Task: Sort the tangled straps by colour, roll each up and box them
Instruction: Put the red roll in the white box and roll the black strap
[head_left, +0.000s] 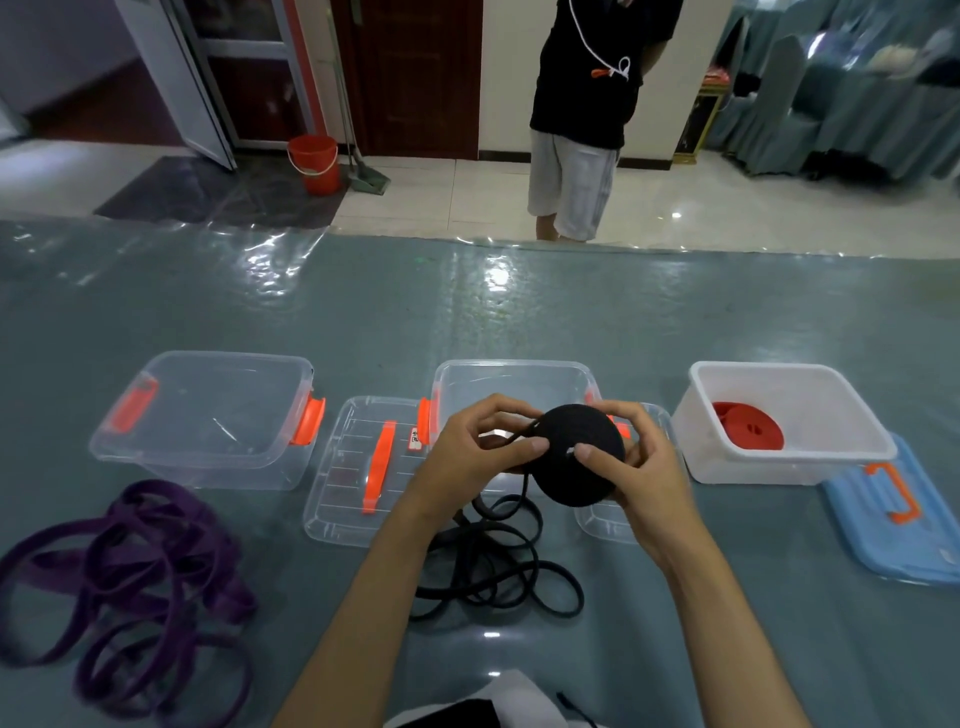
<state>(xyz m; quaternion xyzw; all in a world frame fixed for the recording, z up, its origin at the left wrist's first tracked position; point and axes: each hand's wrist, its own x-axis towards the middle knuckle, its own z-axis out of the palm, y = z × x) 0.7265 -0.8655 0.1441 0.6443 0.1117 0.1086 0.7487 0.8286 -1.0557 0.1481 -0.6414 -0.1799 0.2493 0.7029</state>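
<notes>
While the loose end of a black strap (498, 566) is lying in loops on the grey-green table (675, 322), both hands are holding its wound part, a black roll (579, 454), above the table's near middle. The left hand (478, 452) is pinching the strap's free run between thumb and curled fingers at the roll's left edge; the right hand (639, 467) is gripping the roll, thumb on its face and fingers curling round its far side. A purple strap (130, 571) is sitting in a tangled heap at the near left. A red roll (748, 423) is lying inside the white box (831, 384) at right, beside a blue lid (893, 535). Two clear boxes (208, 415) are standing behind the hands, with a clear lid (358, 467) lying between them. Beyond the table, a person (587, 130) in black is standing near an orange bucket (314, 163).
</notes>
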